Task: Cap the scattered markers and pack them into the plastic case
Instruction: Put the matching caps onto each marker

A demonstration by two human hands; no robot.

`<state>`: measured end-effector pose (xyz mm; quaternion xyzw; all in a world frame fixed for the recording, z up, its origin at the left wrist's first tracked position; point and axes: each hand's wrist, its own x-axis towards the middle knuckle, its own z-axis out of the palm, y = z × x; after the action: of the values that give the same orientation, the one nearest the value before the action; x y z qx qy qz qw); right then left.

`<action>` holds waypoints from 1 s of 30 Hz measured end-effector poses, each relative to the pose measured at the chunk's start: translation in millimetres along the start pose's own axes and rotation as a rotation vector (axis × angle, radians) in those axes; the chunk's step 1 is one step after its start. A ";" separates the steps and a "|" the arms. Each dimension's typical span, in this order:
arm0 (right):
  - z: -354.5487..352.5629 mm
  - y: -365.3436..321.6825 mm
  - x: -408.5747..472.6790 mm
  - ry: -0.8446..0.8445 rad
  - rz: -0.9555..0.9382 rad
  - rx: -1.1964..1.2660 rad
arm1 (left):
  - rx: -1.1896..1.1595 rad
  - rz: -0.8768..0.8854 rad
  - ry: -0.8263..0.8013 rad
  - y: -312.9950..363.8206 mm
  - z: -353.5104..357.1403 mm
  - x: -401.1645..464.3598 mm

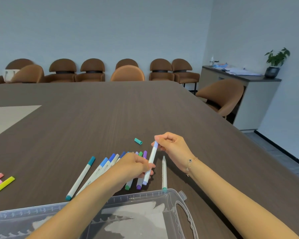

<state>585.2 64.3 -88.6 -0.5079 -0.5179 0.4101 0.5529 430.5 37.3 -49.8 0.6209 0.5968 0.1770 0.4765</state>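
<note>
Marker (pixel 151 163): held tilted above the counter (pixel 110 109), beside the row.
Left hand (pixel 133 165): gripping the barrel.
Right hand (pixel 171 144): pinching the lilac cap end.
Handling: likely light, stiff, smooth; grip mid-barrel.
Case (pixel 162 194): open, nearest.

On the table (pixel 110 107), the plastic case (pixel 162 200) lies nearest me. Behind it lies a row of markers (pixel 100 169), with more markers (pixel 0 183) at far left. A loose cap (pixel 138 141) lies behind the row, and chairs (pixel 93 71) stand beyond the table.
</note>
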 end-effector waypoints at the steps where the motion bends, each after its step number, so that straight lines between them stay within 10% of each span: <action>1: 0.6 -0.4 -0.5 -0.009 -0.005 0.002 | 0.005 0.015 0.003 -2.2 1.6 0.8; 14: -50.4 6.8 21.0 0.275 -0.080 -0.270 | 0.815 0.141 0.132 2.7 13.0 12.1; 30: -73.3 22.1 34.6 0.225 -0.054 -0.361 | 0.569 0.185 0.024 27.9 33.0 18.3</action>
<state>663.7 91.5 -101.1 -0.6271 -0.5312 0.2365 0.5182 476.7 46.0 -49.8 0.7792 0.5687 0.0528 0.2581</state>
